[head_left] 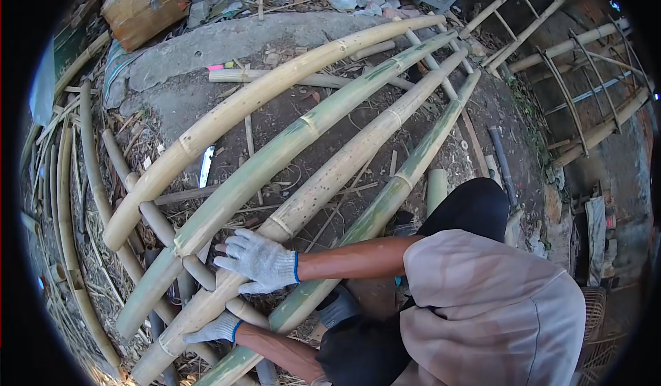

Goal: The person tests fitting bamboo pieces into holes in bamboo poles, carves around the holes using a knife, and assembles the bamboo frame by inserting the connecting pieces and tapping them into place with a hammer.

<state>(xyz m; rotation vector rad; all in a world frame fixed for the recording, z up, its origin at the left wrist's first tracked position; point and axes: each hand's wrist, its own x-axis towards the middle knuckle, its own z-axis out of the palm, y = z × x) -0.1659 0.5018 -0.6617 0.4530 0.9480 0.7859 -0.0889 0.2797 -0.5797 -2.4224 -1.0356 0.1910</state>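
My right hand, in a pale knitted glove with a blue cuff, lies with fingers spread on a speckled bamboo pole. Further down the same pole, my left hand, gloved alike, rests with its fingers stretched out. A short bamboo crosspiece sticks out from the pole between my hands; another crosspiece reaches from it to the neighbouring green pole. Beyond that lies a yellowish pole. Nearer my body runs a green-and-cream pole, passing beneath my right forearm.
Loose bamboo poles and strips cover the left side. A blade-like shiny object lies between poles. Ladder-like bamboo frames stand at upper right. A worn cardboard box sits at upper left, beside a concrete slab.
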